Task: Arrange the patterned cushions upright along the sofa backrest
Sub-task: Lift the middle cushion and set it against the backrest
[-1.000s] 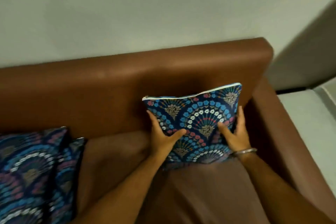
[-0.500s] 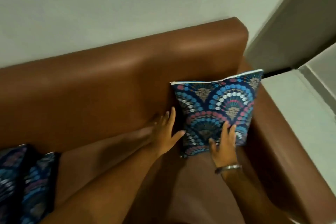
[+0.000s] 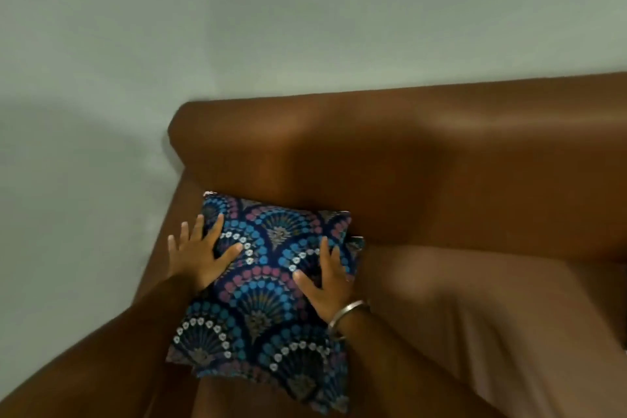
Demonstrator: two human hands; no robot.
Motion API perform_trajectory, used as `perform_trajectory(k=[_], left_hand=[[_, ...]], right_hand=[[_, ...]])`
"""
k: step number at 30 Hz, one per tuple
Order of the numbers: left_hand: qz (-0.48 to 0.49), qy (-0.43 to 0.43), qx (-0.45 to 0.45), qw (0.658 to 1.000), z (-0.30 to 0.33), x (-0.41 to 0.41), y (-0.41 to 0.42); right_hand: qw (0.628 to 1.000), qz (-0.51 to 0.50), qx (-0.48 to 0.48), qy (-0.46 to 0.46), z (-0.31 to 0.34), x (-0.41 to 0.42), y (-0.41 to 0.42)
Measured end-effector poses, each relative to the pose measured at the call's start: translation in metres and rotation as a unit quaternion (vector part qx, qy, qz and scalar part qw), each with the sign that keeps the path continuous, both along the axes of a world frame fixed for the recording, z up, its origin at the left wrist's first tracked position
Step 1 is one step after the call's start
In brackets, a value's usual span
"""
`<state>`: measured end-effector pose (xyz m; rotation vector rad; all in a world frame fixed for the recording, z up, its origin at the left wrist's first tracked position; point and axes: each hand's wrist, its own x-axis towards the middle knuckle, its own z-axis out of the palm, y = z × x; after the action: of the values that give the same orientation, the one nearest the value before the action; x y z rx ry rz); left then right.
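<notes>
A patterned cushion (image 3: 268, 285), dark blue with blue, pink and white fan shapes, lies tilted in the sofa's left corner. Its top edge leans on the brown backrest (image 3: 424, 159). The corner of a second cushion (image 3: 357, 243) of the same pattern peeks out behind its right edge. My left hand (image 3: 200, 256) rests flat on the front cushion's upper left edge, fingers spread, partly over the armrest. My right hand (image 3: 327, 283), with a metal bangle (image 3: 346, 314) on the wrist, lies flat on the right side, fingers apart.
The brown seat (image 3: 481, 322) stretches to the right of the cushions. The left armrest (image 3: 101, 360) runs down to the lower left. A pale wall (image 3: 271, 17) stands behind the sofa.
The view has swung from the sofa's right end to its left end. My hands left the cushion standing in the right corner and now lie on a cushion in the left corner.
</notes>
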<state>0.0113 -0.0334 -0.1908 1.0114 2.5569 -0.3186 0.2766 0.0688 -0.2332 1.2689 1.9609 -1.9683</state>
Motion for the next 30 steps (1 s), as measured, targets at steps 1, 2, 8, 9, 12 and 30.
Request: perform_trajectory(k=[1,2,8,9,12,30], left_hand=[[0.023,-0.031,0.01,0.999,-0.01,-0.019,-0.003],[0.041,-0.073,0.027,0.996,-0.022,-0.032,-0.007],[0.061,-0.189,0.111,0.974,-0.073,-0.045,-0.037],[0.066,-0.188,0.124,0.972,-0.071,-0.043,-0.036],[0.112,-0.193,0.144,0.964,-0.055,-0.037,-0.03],[0.179,-0.46,0.508,0.706,0.024,0.279,0.103]], right_hand=[[0.999,0.006,-0.007,-0.034,-0.005,-0.027,-0.007],[0.997,0.015,0.001,-0.074,-0.012,-0.047,-0.014],[0.982,0.038,0.093,-0.162,-0.044,-0.071,-0.042],[0.983,0.027,0.094,-0.154,-0.042,-0.07,-0.042],[0.989,-0.079,0.073,-0.104,-0.026,-0.065,-0.04],[0.913,-0.369,0.148,0.093,0.041,0.276,0.108]])
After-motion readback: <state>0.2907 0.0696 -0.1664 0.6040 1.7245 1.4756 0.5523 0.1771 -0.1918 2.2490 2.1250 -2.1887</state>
